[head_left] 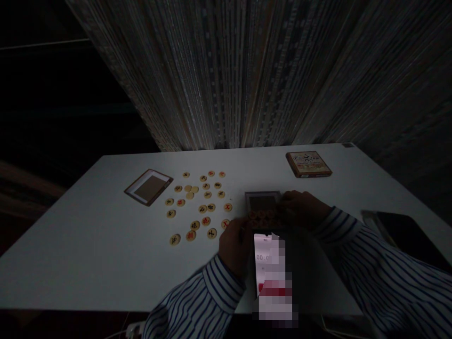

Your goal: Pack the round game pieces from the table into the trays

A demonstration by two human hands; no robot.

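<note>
A shallow box tray [263,193] lies in front of me, with rows of round xiangqi pieces [261,214] in its near part. My left hand [235,245] is closed at the tray's near left corner, its fingertips mostly in shadow. On the opposite side my right hand [304,207] curls around the right edge, thumb side over the tray. Whether either hand also pinches a piece is too dark to see. Left of the tray, many loose xiangqi pieces [195,225] are spread on the table, most with red or black characters up and a few blank side up.
A lit phone [263,268] showing a timer lies just before the tray. An open box part [148,187] rests at the left, a printed box [309,164] at the back right. Near my right sleeve is a dark flat object [406,235]. A curtain hangs behind the white table [88,235].
</note>
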